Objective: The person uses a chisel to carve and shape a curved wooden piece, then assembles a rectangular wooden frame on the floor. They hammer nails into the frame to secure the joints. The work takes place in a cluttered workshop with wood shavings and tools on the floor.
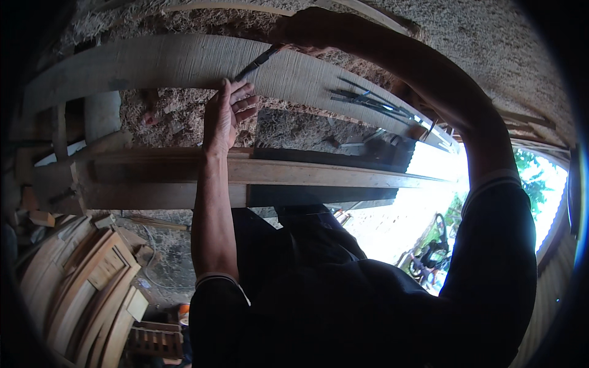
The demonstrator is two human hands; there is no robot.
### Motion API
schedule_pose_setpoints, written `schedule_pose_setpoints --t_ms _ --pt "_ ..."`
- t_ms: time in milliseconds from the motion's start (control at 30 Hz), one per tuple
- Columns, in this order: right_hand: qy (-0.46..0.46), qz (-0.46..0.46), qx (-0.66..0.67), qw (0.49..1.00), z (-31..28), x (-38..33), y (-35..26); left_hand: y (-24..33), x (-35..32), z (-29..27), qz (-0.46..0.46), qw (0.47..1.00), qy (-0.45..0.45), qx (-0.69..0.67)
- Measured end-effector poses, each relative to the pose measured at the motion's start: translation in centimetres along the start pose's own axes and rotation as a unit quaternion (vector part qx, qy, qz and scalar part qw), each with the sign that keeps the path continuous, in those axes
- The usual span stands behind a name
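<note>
Saw a slim dark tool (259, 62) slanting over a long pale plank (165, 61) on the far side, with its far end inside the right hand (308, 29), apparently clamped on it, though with fingers lost in shadow. Found the left hand (224, 116) just nearer, with fingers apart, close beside the tool's near tip, and could not tell about any touch. Noticed, farther out, thin dark blades (371, 103) on the plank's right part, wood shavings (184, 103) nearer than the plank, a wooden rail (343, 174) running left to right, and curved wooden pieces (86, 279) stacked at near left
</note>
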State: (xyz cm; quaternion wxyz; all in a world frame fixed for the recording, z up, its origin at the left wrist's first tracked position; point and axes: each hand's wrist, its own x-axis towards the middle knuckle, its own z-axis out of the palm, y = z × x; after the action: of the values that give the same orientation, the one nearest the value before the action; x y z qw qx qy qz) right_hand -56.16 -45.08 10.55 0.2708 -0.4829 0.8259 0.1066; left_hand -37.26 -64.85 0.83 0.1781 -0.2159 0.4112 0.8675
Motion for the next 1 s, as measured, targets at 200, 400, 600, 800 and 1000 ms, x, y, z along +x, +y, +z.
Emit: schedule_pose_setpoints --t_ms 200,400,600,800,1000 --pt "0.076 0.178 0.209 0.959 1.0 -8.8 -4.2 2.4 -3.8 -0.8 0.166 0.941 0.113 0.272" --pt "0.185 0.279 0.515 0.789 5.0 -15.9 -10.1 3.5 -7.5 -2.2 0.237 0.871 0.062 0.426" --pt "0.256 0.196 0.877 0.356 7.1 -17.3 -17.3 4.6 -7.5 -2.1 0.193 0.895 0.03 0.402" --pt "0.296 0.217 0.922 0.124 4.5 -9.7 -25.4 7.3 -4.8 -0.9 0.012 0.941 0.017 0.339" --pt "0.31 0.213 0.923 0.08 1.0 -0.5 -31.6 11.0 -2.5 -2.6 -0.014 0.925 -0.056 0.375"
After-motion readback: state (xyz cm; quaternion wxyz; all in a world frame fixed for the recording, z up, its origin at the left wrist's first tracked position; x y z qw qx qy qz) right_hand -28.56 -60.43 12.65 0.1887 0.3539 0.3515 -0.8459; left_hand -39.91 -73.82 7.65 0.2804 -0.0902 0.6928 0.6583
